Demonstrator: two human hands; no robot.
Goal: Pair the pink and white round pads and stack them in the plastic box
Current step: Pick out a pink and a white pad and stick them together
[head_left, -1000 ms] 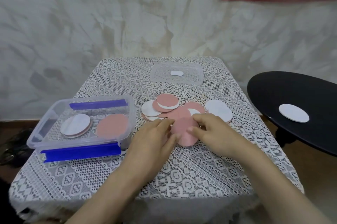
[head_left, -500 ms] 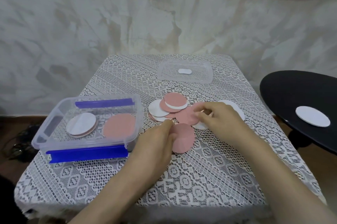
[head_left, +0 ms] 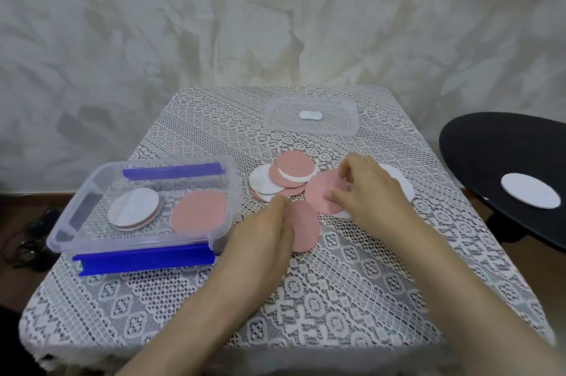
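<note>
A heap of pink and white round pads [head_left: 288, 179] lies mid-table. My left hand [head_left: 263, 228] pinches the left edge of a single pink pad [head_left: 304, 230] in front of the heap. My right hand [head_left: 367, 191] rests on another pink pad [head_left: 321, 195] at the heap's right, fingers curled on it, with a white pad [head_left: 398, 182] showing behind the hand. The clear plastic box [head_left: 76, 219] with blue clips stands at the left. It holds a white-topped pad stack [head_left: 134, 208] and a pink pad [head_left: 199, 211].
The box's clear lid [head_left: 346, 127] lies at the table's far side. A black round table [head_left: 490, 155] at the right carries one white pad [head_left: 531, 195]. Lace cloth covers the table; its front edge is near my forearms. A wall stands behind.
My right hand has left the front pink pad and moved back and right onto the heap. My left hand stays on the front pink pad.
</note>
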